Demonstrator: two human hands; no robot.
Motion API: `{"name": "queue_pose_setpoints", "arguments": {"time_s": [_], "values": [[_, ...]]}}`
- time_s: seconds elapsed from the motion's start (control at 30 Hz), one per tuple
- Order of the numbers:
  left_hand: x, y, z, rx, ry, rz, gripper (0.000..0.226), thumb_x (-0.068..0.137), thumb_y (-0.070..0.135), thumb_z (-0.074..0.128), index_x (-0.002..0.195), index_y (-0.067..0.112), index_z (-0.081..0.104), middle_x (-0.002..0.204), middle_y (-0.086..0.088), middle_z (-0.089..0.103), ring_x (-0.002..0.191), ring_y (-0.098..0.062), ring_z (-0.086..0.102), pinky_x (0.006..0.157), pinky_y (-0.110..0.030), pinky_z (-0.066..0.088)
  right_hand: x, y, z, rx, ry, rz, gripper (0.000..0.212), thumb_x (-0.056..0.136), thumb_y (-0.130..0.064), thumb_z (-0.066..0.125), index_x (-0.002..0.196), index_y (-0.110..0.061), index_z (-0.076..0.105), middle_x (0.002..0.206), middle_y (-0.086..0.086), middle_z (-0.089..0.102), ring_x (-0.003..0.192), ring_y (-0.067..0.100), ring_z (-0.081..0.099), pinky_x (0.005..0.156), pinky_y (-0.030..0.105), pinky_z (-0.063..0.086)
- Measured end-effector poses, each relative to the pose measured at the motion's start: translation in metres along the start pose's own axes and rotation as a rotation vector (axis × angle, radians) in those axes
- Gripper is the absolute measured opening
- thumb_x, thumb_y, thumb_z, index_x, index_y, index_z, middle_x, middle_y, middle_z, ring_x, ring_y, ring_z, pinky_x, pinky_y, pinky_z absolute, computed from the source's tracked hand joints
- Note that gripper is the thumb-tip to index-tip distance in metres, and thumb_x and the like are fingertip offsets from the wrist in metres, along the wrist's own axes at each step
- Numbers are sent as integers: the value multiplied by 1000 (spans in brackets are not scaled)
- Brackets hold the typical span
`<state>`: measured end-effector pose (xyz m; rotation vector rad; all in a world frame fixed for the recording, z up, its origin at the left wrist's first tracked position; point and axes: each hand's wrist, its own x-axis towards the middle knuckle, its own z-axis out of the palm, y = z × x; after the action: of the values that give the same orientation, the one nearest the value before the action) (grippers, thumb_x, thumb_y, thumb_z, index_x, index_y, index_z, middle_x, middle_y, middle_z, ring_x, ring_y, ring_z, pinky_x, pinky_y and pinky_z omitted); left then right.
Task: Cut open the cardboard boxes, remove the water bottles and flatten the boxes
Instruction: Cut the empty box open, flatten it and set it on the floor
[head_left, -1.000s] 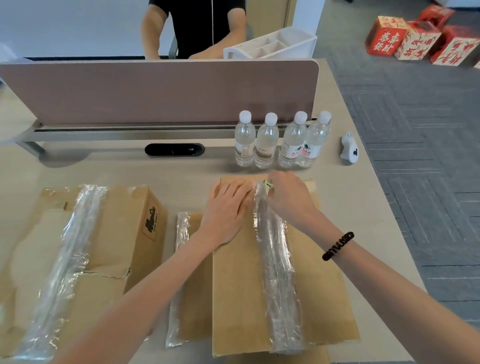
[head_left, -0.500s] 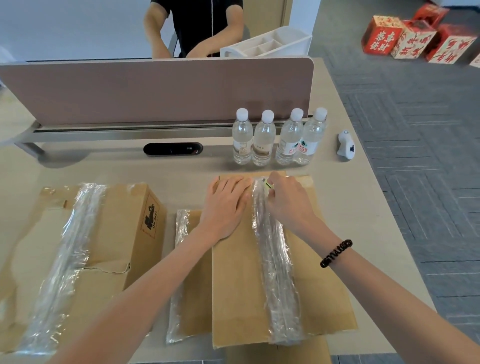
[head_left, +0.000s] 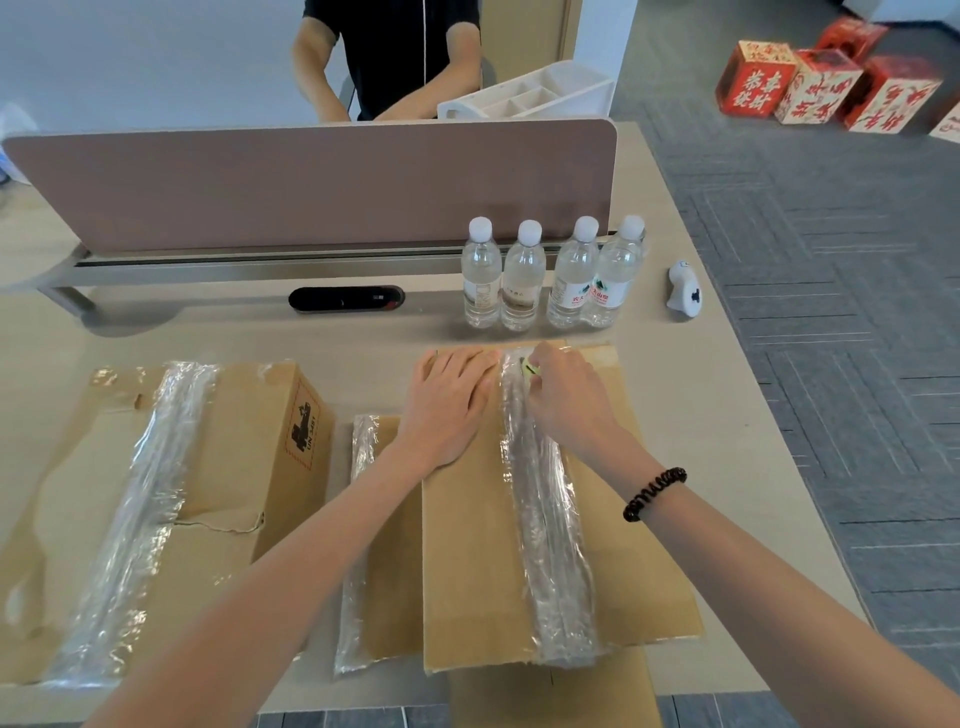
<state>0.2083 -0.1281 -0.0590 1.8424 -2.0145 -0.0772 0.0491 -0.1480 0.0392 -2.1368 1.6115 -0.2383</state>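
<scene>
A brown cardboard box (head_left: 467, 571) with a clear tape strip (head_left: 545, 545) down its middle lies in front of me. My left hand (head_left: 447, 405) presses flat on its far end, left of the tape. My right hand (head_left: 566, 400) pinches a small green-yellow cutter (head_left: 530, 369) at the tape's far end. Several water bottles (head_left: 550, 275) stand upright in a row behind the box. A second taped box (head_left: 244, 441) lies at the left. Another cardboard piece (head_left: 384, 545) sits between the two, partly under the right box.
A pink desk divider (head_left: 311, 187) runs across the back, with a person seated behind it. A black oval grommet (head_left: 345, 299) and a small white object (head_left: 683, 288) lie on the table. Red gift boxes (head_left: 826, 88) stand on the carpet at far right.
Both hands hold nearly the same place at the box's far end; only the camera view has shifted slightly.
</scene>
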Motion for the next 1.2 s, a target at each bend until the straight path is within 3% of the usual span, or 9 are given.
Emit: {"name": "queue_pose_setpoints", "arguments": {"time_s": [0.13, 0.23, 0.43, 0.57, 0.77, 0.87, 0.97, 1.1, 1.2], "values": [[0, 1, -1, -16, -2, -8, 44, 103, 37, 24, 136, 25, 52, 129, 9, 55, 120, -12, 47, 111, -34, 22, -9, 3, 3, -31, -9, 12, 27, 93, -8, 43, 118, -1, 53, 99, 14, 56, 85, 31, 51, 69, 33, 36], [0, 2, -3, -22, -14, -9, 47, 102, 37, 23, 137, 25, 51, 131, 9, 55, 122, -12, 47, 112, -35, 21, -21, 4, 8, -61, -28, 11, 27, 94, -7, 41, 118, -4, 52, 98, 14, 58, 86, 31, 54, 69, 36, 39], [-1, 3, -3, -2, -43, -26, 50, 102, 38, 20, 141, 26, 48, 141, 7, 50, 131, -13, 43, 117, -39, 15, -40, 6, 8, -53, -20, 2, 16, 93, -5, 41, 106, -7, 49, 79, 3, 42, 77, 27, 44, 65, 32, 32], [-1, 5, -4, 23, -82, -37, 44, 106, 33, 25, 146, 26, 42, 152, 3, 41, 143, -14, 31, 121, -40, 7, -56, 11, 9, -30, -34, 5, 26, 94, -7, 41, 118, -6, 52, 89, 6, 48, 79, 25, 46, 69, 33, 38], [-7, 13, -11, 209, -145, 8, 59, 101, 38, 4, 153, 22, 29, 157, -2, 33, 146, -19, 26, 122, -43, 13, -78, 12, 8, 0, -60, 11, 29, 93, -8, 43, 119, -4, 53, 94, 11, 55, 80, 28, 52, 71, 35, 43], [-20, 21, -15, 193, -129, 40, 52, 105, 31, 17, 154, 17, 26, 156, -2, 35, 141, -20, 33, 118, -40, 21, -91, 12, 7, -6, -74, 4, 29, 94, -10, 44, 120, -4, 52, 103, 14, 59, 90, 32, 57, 76, 37, 45], [-39, 27, -20, 154, -95, 70, 49, 105, 24, 33, 153, 14, 28, 152, -4, 40, 134, -22, 40, 114, -37, 24, -98, 13, 11, -11, -52, 9, 29, 94, -8, 45, 122, -5, 53, 103, 14, 61, 92, 32, 59, 72, 35, 43], [-67, 35, -29, 128, -91, 129, 47, 105, 27, 28, 147, 11, 39, 151, -7, 42, 135, -23, 40, 114, -33, 21, -99, 14, 16, -17, -14, 11, 27, 93, -6, 45, 118, -6, 54, 97, 11, 60, 88, 30, 56, 68, 32, 38], [-93, 44, -35, 93, -122, 171, 46, 106, 29, 28, 147, 11, 40, 152, -6, 41, 137, -21, 38, 115, -34, 21, -102, 15, 16, -13, -4, 13, 26, 96, -8, 44, 119, -6, 54, 106, 14, 62, 96, 31, 57, 71, 32, 38]]}}
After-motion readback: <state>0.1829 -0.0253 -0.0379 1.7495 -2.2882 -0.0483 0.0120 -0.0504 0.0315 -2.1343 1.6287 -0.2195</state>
